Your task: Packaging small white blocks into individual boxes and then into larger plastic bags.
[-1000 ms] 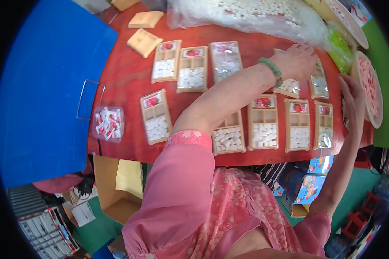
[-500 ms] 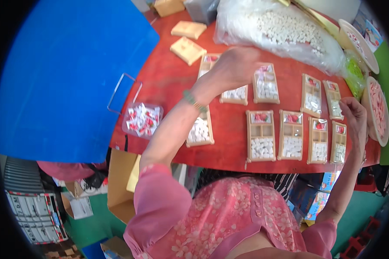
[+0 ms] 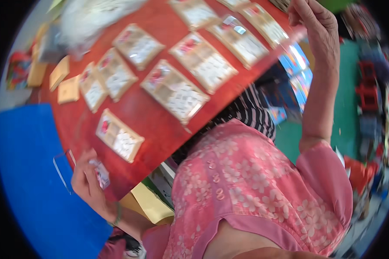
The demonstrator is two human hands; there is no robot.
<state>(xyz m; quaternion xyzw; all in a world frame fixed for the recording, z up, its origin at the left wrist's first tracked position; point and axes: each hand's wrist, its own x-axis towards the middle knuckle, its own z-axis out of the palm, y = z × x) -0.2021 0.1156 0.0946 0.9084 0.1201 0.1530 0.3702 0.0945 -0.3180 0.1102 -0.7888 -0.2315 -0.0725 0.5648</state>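
My left hand (image 3: 88,185) is at the table's near left edge, with its bent fingers beside and partly over a clear tub (image 3: 101,174) of small red-and-white packets. Blur hides whether the fingers grip anything. Off to the upper right, my right hand (image 3: 317,23) is raised past the table's edge, its fingers curled together; what they hold, if anything, does not show. Between the hands lie several wooden compartment trays, among them a tray (image 3: 120,135) nearest my left hand and a tray (image 3: 175,91) near the front edge. Each visible tray has white pieces and a red-printed packet.
The trays rest on a red table (image 3: 160,142). Two pale wooden pieces (image 3: 68,90) lie at its far left, with a clear bag (image 3: 95,17) behind. A blue board (image 3: 26,172) with a metal handle (image 3: 62,172) adjoins the left edge. Colourful boxes (image 3: 296,71) stand below the table.
The view has turned, shifting the table up and left. My left hand has moved from above the trays to the packet tub. My right hand has left the rightmost trays.
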